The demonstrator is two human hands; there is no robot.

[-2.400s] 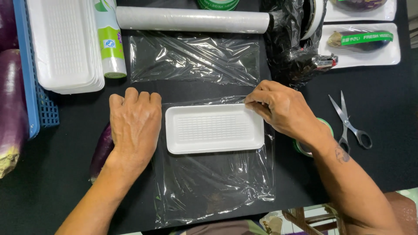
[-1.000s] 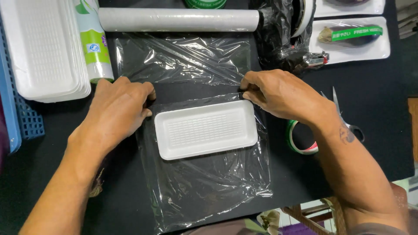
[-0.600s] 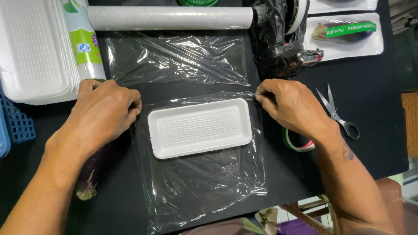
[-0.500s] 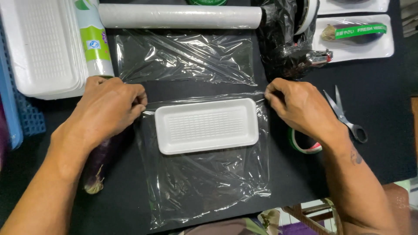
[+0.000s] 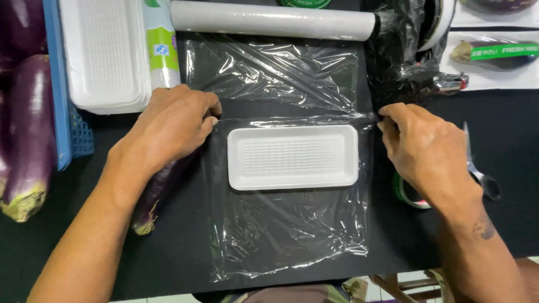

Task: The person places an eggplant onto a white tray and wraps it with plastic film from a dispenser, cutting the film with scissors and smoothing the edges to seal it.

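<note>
A white foam tray (image 5: 292, 157) lies on a cut sheet of clear plastic wrap (image 5: 286, 230) spread over the black table. My left hand (image 5: 171, 126) pinches the sheet's upper left corner, and my right hand (image 5: 418, 146) pinches its upper right corner, so the top edge is stretched taut between them just above the tray. More wrap (image 5: 272, 70) runs from the white roll (image 5: 272, 19) at the back. A purple eggplant (image 5: 157, 193) lies under my left forearm, partly hidden.
A stack of white foam trays (image 5: 104, 53) and a green-labelled roll (image 5: 160, 45) sit back left beside a blue basket (image 5: 56, 84) with eggplants (image 5: 25, 134). Scissors (image 5: 477, 168) and a tape ring (image 5: 407, 193) lie behind my right hand. A black bag (image 5: 404, 50) and a wrapped eggplant tray (image 5: 494, 53) sit back right.
Both hands have moved apart to the sheet's upper corners, pulling its top edge straight. The tray has not moved on the wrap.
</note>
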